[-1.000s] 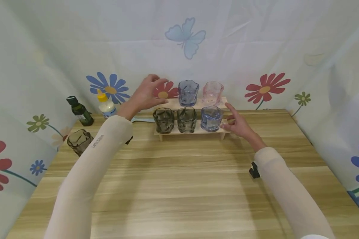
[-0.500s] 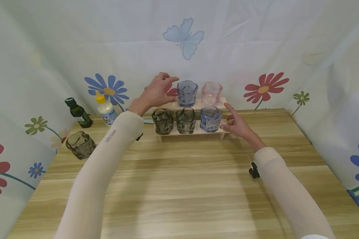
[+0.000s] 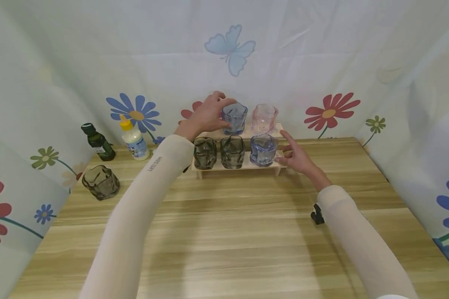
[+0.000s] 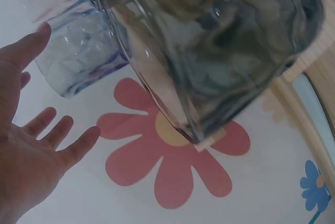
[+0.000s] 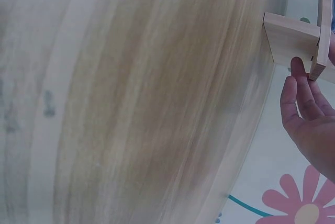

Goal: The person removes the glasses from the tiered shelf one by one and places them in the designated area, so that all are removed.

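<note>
My left hand (image 3: pixel 211 114) reaches round the left side of a blue glass (image 3: pixel 236 118) on the upper tier of a two-tier wooden stand (image 3: pixel 243 165). In the left wrist view its thumb and fingers are spread, with the blue glass (image 4: pixel 78 51) beyond the thumb. My right hand (image 3: pixel 300 157) holds the stand's right end, fingers under the board (image 5: pixel 320 51) in the right wrist view. A pink glass (image 3: pixel 265 118) stands right of the blue one. Below, on the lower tier, are two dark grey glasses, left (image 3: pixel 205 153) and middle (image 3: pixel 232 152), and a second blue glass (image 3: pixel 263 150).
Left on the wooden table (image 3: pixel 217 232) stands a smoky brown glass (image 3: pixel 101 182). Behind it are a dark green bottle (image 3: pixel 98 142) and a white bottle with a yellow cap (image 3: pixel 134 139). A flower-printed curtain (image 3: pixel 292 62) closes off the back and sides.
My left hand has moved right along the upper tier, from beside the blue glass to around its left side. My right hand stays at the stand's right end.
</note>
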### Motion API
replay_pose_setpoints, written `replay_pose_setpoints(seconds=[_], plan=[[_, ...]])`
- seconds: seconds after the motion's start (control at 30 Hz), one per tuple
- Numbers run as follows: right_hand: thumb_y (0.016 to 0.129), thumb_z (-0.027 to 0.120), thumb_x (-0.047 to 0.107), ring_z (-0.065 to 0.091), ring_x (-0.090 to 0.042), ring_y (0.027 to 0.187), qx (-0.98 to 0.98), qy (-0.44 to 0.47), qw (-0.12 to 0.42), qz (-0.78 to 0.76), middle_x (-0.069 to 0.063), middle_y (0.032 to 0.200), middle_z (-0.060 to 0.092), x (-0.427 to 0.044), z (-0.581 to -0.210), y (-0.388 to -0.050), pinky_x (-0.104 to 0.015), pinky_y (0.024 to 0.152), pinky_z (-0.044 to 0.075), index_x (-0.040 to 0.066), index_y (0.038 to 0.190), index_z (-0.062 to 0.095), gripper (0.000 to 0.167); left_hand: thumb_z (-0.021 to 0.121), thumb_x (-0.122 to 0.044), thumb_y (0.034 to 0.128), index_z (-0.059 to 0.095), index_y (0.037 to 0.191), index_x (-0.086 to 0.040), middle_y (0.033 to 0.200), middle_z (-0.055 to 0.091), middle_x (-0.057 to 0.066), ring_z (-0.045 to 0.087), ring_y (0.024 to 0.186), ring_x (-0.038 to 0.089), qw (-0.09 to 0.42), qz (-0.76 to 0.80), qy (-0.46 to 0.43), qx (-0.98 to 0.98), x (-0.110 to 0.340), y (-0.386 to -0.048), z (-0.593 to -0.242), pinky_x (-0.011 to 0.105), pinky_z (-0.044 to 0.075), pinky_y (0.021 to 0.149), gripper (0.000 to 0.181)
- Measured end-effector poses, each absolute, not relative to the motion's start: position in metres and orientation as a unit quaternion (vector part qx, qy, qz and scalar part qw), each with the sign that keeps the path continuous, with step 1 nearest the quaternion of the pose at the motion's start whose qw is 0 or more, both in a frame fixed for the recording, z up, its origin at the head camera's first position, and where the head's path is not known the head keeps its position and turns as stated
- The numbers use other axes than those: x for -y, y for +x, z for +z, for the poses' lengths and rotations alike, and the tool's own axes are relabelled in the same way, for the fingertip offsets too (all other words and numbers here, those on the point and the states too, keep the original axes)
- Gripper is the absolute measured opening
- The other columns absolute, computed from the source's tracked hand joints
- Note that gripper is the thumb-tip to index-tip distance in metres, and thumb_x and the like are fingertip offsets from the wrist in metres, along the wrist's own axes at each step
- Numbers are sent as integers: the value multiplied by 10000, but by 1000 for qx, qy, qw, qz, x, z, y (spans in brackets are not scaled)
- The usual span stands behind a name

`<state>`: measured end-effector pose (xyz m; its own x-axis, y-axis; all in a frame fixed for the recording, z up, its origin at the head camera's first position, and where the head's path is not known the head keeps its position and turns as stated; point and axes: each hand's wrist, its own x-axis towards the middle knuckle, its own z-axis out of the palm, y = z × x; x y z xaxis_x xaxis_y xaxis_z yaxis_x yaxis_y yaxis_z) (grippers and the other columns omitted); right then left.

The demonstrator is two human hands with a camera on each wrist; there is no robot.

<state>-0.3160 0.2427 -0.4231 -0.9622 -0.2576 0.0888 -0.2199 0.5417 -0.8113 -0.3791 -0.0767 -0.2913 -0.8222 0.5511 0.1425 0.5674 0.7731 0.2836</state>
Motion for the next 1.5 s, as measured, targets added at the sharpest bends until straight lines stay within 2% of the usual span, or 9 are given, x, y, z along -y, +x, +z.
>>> replay_pose_setpoints(seconds=[0.17,0.4,0.63,0.83,1.03,1.5], plan=[[900,720,46,589,-504,1133,-874,-138,21,-465,-373,1360,476,-243,-423,-316,-584,907,525,257,1618,103,971,761,-300,889,418,1519,-244,1551,267,168,325,1391,376,15,-155,-303,940,67,-381,-292,526,442,1033,719],[905,718,52,573,-512,1156,-875,-141,20,-464,-385,1385,451,-243,-424,-316,-596,930,511,248,1619,94,969,753,-323,893,405,1527,-263,1551,281,136,339,1377,357,15,-122,-292,948,56,-385,-294,522,500,942,725],[910,711,55,584,-511,1146,-876,-136,22,-462,-370,1370,468,-242,-425,-316,-581,921,521,254,1619,101,957,759,-325,887,414,1520,-261,1551,285,134,321,1387,375,5,-109,-285,952,47,-386,-295,593,454,994,724],[908,712,50,584,-504,1149,-874,-133,23,-467,-363,1379,459,-240,-424,-314,-559,914,530,259,1617,106,955,764,-288,881,437,1511,-225,1534,316,155,330,1380,374,2,-111,-290,950,41,-389,-297,527,449,1048,712],[925,703,80,591,-515,1134,-877,-137,23,-461,-375,1381,453,-242,-423,-314,-569,891,536,262,1620,85,948,773,-296,874,429,1517,-222,1538,331,143,338,1386,369,1,-115,-288,951,37,-389,-298,524,411,1098,732],[921,712,91,596,-507,1134,-879,-136,25,-456,-370,1383,460,-241,-421,-313,-563,877,541,256,1620,81,956,773,-281,872,455,1495,-221,1542,342,143,345,1384,394,3,-128,-274,953,33,-388,-299,558,443,1054,702]])
